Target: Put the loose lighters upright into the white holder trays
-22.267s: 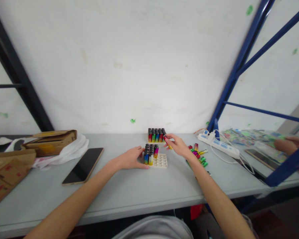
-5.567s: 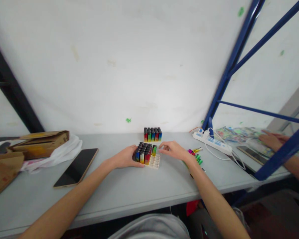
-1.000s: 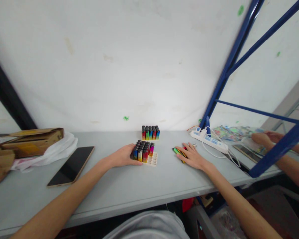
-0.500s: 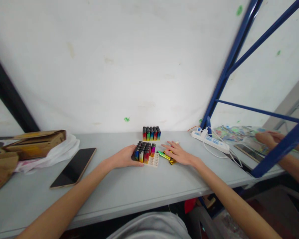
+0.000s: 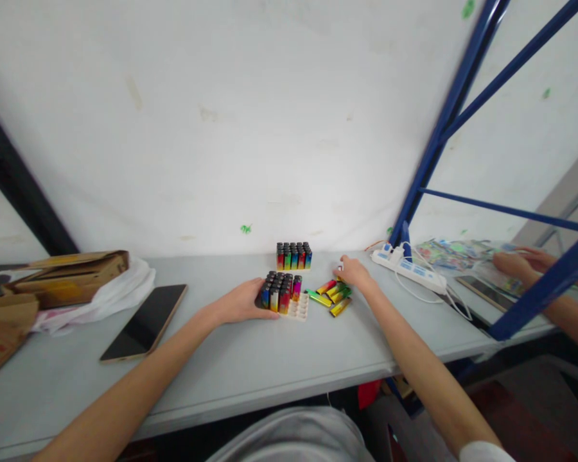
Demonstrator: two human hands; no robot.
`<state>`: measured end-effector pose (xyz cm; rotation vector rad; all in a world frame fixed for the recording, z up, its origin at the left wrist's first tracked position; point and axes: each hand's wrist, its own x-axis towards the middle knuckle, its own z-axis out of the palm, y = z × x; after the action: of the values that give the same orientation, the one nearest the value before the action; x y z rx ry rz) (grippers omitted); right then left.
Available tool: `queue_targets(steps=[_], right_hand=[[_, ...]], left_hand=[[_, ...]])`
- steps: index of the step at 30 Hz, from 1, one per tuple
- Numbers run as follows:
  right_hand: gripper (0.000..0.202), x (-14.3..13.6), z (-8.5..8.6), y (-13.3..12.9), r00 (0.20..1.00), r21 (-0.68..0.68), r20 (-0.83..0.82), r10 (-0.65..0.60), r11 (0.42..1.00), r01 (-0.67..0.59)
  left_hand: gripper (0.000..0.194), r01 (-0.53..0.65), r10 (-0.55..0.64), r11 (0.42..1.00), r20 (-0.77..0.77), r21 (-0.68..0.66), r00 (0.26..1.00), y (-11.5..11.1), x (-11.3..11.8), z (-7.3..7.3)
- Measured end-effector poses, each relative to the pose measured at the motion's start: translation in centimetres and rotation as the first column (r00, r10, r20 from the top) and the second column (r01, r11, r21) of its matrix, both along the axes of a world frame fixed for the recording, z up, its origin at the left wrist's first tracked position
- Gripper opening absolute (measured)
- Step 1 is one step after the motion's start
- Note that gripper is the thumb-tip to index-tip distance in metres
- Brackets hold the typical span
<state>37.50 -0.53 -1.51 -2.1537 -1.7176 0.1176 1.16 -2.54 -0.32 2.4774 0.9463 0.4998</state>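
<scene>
My left hand [image 5: 243,301] is wrapped round the left side of a white tray [image 5: 298,309], its thumb along the front. Black-topped, colourful lighters [image 5: 277,292] stand upright in the tray's left part, while bare slots show at its right. To the right of the tray, my right hand [image 5: 355,272] has its fingers drawn together on a lighter, mostly hidden by the fingers. Several loose lighters [image 5: 337,292] in green, yellow and red lie on the table just below that hand. Behind the tray stands a second block of upright lighters [image 5: 293,256].
A phone [image 5: 144,323] lies at the left beside an open cardboard box [image 5: 77,279] and a white plastic bag [image 5: 137,282]. On the right are a power strip [image 5: 409,269] with cables and a blue metal frame [image 5: 428,151]. Another person's hands [image 5: 517,264] are beyond it.
My right hand has gone from lying spread over the loose lighters to closed fingers farther back and right, uncovering several lighters. My left hand stays on the tray.
</scene>
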Motion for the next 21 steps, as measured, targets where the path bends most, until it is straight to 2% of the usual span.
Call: queue_targets(steps=[2,5,7,9,12,13,15,18,21], right_hand=[[0.044,-0.1,-0.1,0.2,0.998,0.037,-0.040,0.045,0.998,-0.043],[0.028,-0.3,0.4,0.4,0.980,0.082,-0.117,0.159,0.985,-0.150],[0.028,-0.8,0.9,0.2,0.942,0.134,-0.229,0.244,0.967,-0.218],[0.033,-1.8,1.6,-0.3,0.822,0.224,-0.454,0.345,0.937,-0.269],[0.037,-3.8,2.7,-1.4,0.508,0.310,-0.739,0.441,0.893,-0.325],[0.038,-4.6,3.2,-1.8,0.446,0.306,-0.776,0.446,0.885,-0.352],[0.043,-6.1,3.9,-2.4,0.386,0.294,-0.809,0.442,0.874,-0.386],[0.052,-8.2,4.0,-3.1,0.410,0.316,-0.795,0.447,0.882,-0.349],[0.057,-9.4,2.8,-3.3,0.555,0.388,-0.688,0.468,0.883,-0.263]], left_hand=[[0.078,0.010,-0.010,1.000,-0.001,-0.006,1.000,0.0,0.0,0.0],[0.077,0.001,-0.001,1.000,-0.006,-0.005,1.000,0.0,0.0,0.0],[0.077,-0.011,0.011,1.000,-0.011,0.015,1.000,0.0,0.1,0.0],[0.076,-0.024,0.025,0.999,-0.021,0.046,0.999,-0.1,0.2,-0.1],[0.073,-0.024,0.025,0.996,-0.019,0.085,1.000,-0.3,0.4,-0.2],[0.072,-0.016,0.017,0.996,-0.014,0.092,1.000,-0.3,0.5,-0.3],[0.072,-0.006,0.006,0.995,-0.006,0.099,1.000,-0.4,0.5,-0.4],[0.073,-0.008,0.008,0.996,0.000,0.090,1.000,-0.4,0.5,-0.3],[0.072,-0.007,0.006,0.998,0.014,0.069,1.000,-0.4,0.5,-0.2]])
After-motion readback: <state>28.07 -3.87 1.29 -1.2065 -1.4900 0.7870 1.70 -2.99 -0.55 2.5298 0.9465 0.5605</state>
